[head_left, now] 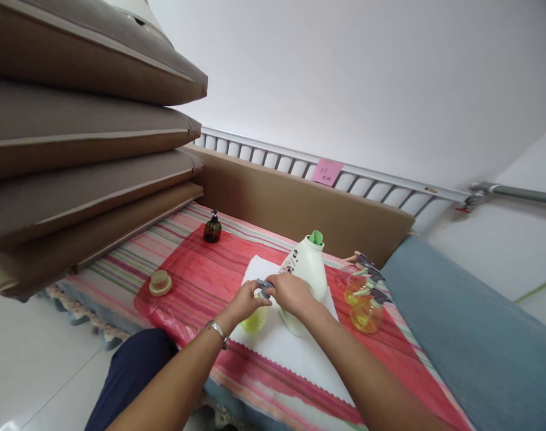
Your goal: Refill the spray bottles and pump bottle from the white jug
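My left hand (247,301) is closed around a small yellow-green pump bottle (255,322) standing on a white cloth (295,350). My right hand (291,292) meets it from the right, its fingers pinched on the bottle's grey pump head (264,287). Right behind my hands stands a large white jug with a green cap (306,263). A silver bracelet (218,330) is on my left wrist.
A red plastic sheet (196,275) covers a striped cloth on the low table. On it are a brown pump bottle (212,229), a tan lid (160,282) and three yellow pump bottles (364,302). Stacked cushions (75,137) tower at the left, a cardboard panel (300,206) behind.
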{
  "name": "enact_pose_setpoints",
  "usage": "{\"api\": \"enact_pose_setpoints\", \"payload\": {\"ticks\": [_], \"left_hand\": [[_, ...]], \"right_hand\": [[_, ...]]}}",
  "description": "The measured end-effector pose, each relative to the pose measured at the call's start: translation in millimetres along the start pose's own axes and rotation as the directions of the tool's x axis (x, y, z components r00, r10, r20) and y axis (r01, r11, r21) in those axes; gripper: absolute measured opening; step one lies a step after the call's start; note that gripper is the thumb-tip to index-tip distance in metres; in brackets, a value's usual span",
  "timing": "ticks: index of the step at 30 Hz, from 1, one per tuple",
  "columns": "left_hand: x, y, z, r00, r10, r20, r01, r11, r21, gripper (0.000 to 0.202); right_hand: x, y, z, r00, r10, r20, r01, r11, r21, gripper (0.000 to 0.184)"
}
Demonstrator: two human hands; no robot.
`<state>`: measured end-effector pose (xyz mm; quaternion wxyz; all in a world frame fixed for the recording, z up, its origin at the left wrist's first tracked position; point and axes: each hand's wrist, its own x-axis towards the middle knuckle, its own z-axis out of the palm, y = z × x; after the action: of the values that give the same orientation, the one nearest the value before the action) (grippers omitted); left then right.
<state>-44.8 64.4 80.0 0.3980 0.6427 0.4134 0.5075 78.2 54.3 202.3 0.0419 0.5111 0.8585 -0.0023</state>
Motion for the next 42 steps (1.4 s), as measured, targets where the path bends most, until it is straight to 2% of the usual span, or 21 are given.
{"api": "enact_pose_setpoints", "payload": {"ticks": [3, 5, 10, 12, 15, 19, 23, 27, 30, 33, 36, 38, 40, 42], "left_hand": [[0, 2, -4.7, 0.999, 0.012, 0.035, -0.013, 1.0, 0.008, 0.025], [-4, -1, -4.4, 1.0, 0.006, 0.021, -0.007, 0.999, 0.034, 0.027], [-32, -29, 9.2, 0.988, -0.041, -0.149, 0.062, 0.989, 0.136, 0.075], [-45, -42, 16.1, 0.972, -0.053, -0.231, 0.093, 0.982, 0.166, 0.083], [-55, -54, 24.6, 0.951, -0.032, -0.307, 0.099, 0.974, 0.203, 0.084], [-55, -56, 30.5, 0.947, 0.002, -0.322, 0.074, 0.972, 0.224, 0.078], [-51, -53, 27.9, 0.961, -0.001, -0.278, 0.043, 0.988, 0.145, 0.073], [-50, -48, 20.3, 0.976, 0.023, -0.216, 0.002, 0.993, 0.115, 0.07], [-53, -37, 15.5, 0.99, 0.055, -0.13, -0.041, 0.994, 0.105, 0.072], [-61, -17, 15.5, 0.997, 0.075, 0.024, -0.077, 0.996, 0.054, 0.076], [-69, 4, 22.2, 0.98, 0.074, 0.182, -0.076, 0.997, 0.001, 0.072], [-74, 8, 28.7, 0.962, 0.052, 0.267, -0.057, 0.998, 0.01, 0.078], [-76, 2, 33.7, 0.951, 0.021, 0.308, -0.052, 0.994, 0.093, 0.084], [-77, -14, 34.8, 0.96, -0.009, 0.28, -0.066, 0.964, 0.256, 0.079]], "right_hand": [[0, -1, 2, 1.0, 0.016, -0.001, -0.016, 1.0, 0.024, 0.023], [1, -3, 2, 0.999, 0.031, -0.012, -0.03, 0.998, 0.05, 0.023], [-2, -5, 3, 0.99, 0.131, -0.057, -0.121, 0.982, 0.143, 0.022], [-3, -5, 4, 0.982, 0.171, -0.081, -0.153, 0.969, 0.196, 0.03], [-5, -6, 8, 0.979, 0.184, -0.083, -0.153, 0.944, 0.292, 0.038], [-7, -3, 12, 0.989, 0.138, -0.058, -0.106, 0.918, 0.381, 0.035], [-17, 8, 14, 0.98, 0.088, -0.178, -0.025, 0.944, 0.329, 0.04], [-30, 13, 13, 0.958, -0.137, -0.251, 0.193, 0.957, 0.216, 0.054], [-39, 10, 8, 0.931, -0.274, -0.24, 0.315, 0.936, 0.155, 0.041], [-54, 9, 1, 0.921, -0.328, -0.212, 0.356, 0.928, 0.112, 0.028], [-78, 15, -2, 0.934, -0.309, -0.182, 0.328, 0.941, 0.085, 0.023], [-97, 24, -2, 0.952, -0.245, -0.183, 0.263, 0.961, 0.082, 0.02], [-119, 37, -4, 0.969, -0.151, -0.193, 0.173, 0.98, 0.101, 0.016], [-140, 56, -8, 0.979, -0.042, -0.198, 0.07, 0.988, 0.136, 0.014]]}}
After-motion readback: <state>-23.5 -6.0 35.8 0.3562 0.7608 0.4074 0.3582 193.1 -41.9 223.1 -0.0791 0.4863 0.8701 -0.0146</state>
